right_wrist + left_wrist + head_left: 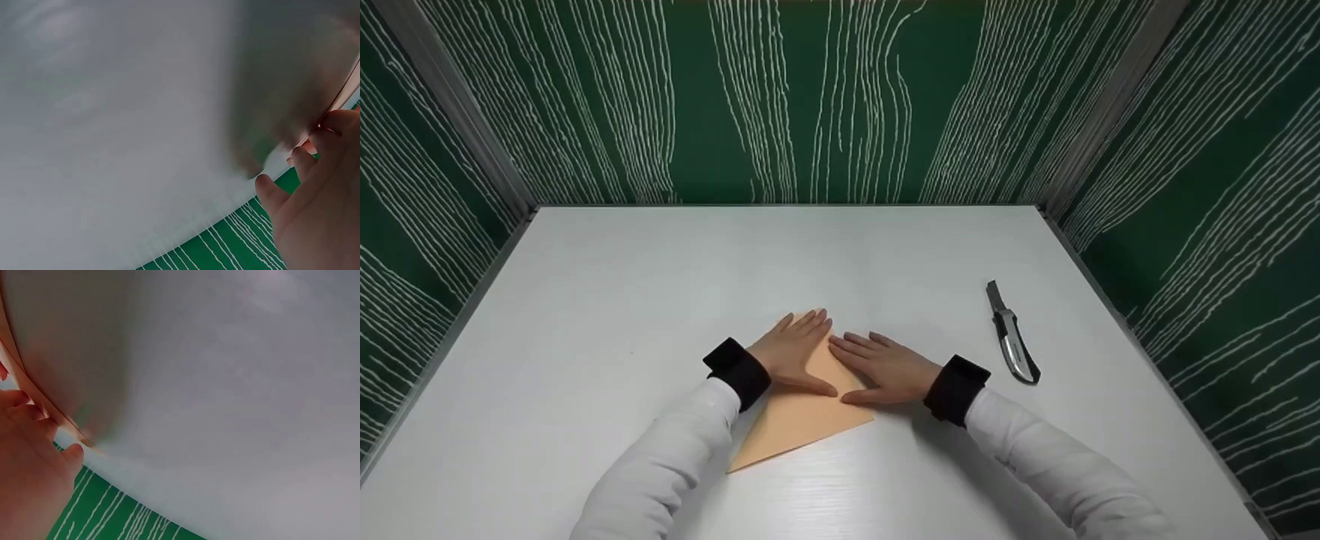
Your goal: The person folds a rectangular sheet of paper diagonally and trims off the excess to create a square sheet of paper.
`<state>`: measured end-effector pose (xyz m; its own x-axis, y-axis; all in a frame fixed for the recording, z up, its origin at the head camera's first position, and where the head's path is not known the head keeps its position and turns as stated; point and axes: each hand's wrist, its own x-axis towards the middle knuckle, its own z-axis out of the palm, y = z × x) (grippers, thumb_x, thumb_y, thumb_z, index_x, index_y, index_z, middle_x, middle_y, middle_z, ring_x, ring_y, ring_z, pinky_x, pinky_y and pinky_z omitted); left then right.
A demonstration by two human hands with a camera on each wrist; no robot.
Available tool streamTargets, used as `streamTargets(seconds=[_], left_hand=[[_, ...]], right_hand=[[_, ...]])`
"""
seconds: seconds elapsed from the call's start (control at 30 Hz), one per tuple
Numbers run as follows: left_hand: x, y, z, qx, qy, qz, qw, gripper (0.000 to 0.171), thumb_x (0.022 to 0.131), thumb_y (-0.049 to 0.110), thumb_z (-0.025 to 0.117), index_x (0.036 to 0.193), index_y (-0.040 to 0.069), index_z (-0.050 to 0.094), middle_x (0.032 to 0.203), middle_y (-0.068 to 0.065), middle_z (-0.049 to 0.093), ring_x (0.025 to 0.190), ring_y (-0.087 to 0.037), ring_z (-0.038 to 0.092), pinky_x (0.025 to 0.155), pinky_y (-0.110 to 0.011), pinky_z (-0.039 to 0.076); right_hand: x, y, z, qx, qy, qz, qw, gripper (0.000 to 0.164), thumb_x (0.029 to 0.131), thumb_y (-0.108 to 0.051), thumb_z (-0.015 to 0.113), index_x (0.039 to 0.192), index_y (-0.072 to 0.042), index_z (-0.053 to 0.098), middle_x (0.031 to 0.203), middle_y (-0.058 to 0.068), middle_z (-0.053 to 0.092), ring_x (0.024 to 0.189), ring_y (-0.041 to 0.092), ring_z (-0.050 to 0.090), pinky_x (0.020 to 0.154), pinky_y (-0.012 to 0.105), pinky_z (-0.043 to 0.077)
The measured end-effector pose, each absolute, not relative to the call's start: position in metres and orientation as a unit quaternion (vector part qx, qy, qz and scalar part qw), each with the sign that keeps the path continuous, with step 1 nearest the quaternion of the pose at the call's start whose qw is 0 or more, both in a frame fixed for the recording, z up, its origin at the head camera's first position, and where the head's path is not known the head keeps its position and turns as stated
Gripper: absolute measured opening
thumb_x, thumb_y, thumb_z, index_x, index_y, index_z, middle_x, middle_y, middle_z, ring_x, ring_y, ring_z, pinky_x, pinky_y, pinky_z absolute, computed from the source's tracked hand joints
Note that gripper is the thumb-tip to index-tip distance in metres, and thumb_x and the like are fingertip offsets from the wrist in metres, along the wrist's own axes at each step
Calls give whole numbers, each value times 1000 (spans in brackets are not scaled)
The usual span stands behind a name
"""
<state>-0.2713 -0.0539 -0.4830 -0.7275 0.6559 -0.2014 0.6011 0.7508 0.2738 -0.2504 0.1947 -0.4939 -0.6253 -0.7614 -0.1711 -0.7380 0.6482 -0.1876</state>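
A folded sheet of orange paper lies on the white table in the head view, its far end narrower than its near end. My left hand rests on its upper left part with fingers straight and thumb stretched across the paper. Along the right edge, my right hand touches the paper with straight fingers, its thumb pointing at the left thumb. In the left wrist view the paper's edge runs beside the left fingers. The right wrist view shows the right hand at the paper's edge; much of the paper is out of view there.
A utility knife with a silver and black handle lies to the right of my right hand, blade end pointing away. Green walls with white wavy lines stand behind and beside the white table.
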Motion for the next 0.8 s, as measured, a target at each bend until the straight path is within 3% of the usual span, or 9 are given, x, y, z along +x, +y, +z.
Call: streamTargets(seconds=[0.37,0.8], left_hand=[[-275,-52,-487,339,929,72,128,99,96,70,51,165,8,16,175,-9,13,163,-25,13,133,-51,9],[-280,-49,-484,338,931,92,100,67,109,41,40,163,3,24,173,-13,21,162,-28,20,133,-51,12]], right_hand=[[-259,198,-488,-368,918,-71,127,85,102,-59,50,166,-12,18,174,6,18,162,29,20,130,57,16],[-282,209,-489,-312,935,-74,149,88,103,-63,45,166,-11,12,175,6,12,163,27,15,132,55,14]])
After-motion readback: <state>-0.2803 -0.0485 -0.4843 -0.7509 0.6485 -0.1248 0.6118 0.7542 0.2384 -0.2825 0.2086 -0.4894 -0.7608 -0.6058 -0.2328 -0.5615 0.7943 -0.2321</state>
